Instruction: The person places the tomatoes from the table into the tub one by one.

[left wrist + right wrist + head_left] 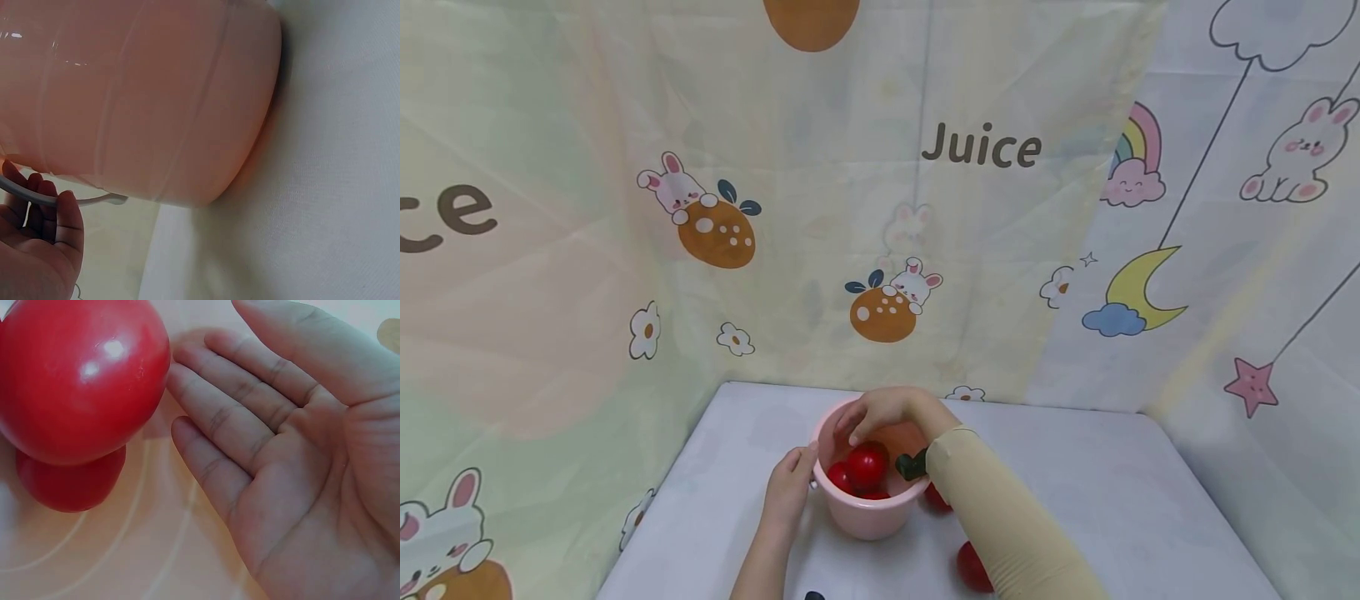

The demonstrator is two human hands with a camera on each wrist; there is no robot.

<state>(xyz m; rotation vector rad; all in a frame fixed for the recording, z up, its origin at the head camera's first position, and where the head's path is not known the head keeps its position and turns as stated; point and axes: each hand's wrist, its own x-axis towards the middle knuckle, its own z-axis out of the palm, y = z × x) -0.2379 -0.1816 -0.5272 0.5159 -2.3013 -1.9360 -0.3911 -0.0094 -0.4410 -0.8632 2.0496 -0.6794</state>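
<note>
A pink bucket (868, 523) stands upright on the white table, with several shiny, tomato-like red fruits (867, 465) inside. At its left side is my left hand (792, 479); in the left wrist view the fingers (67, 215) curl round the bucket's grey handle (39, 197). My right hand (886, 408) reaches over the rim into the bucket. In the right wrist view the right hand (281, 462) has its fingers extended and palm bare, with fingertips close beside a large red fruit (84, 378). Whether they touch it I cannot tell.
Two more red fruits lie on the table (1097, 500) right of the bucket: one fruit (937, 499) against its side, another fruit (973, 568) nearer, partly behind the right sleeve (1007, 525). Printed cloth (820, 208) hangs behind the table and at both sides.
</note>
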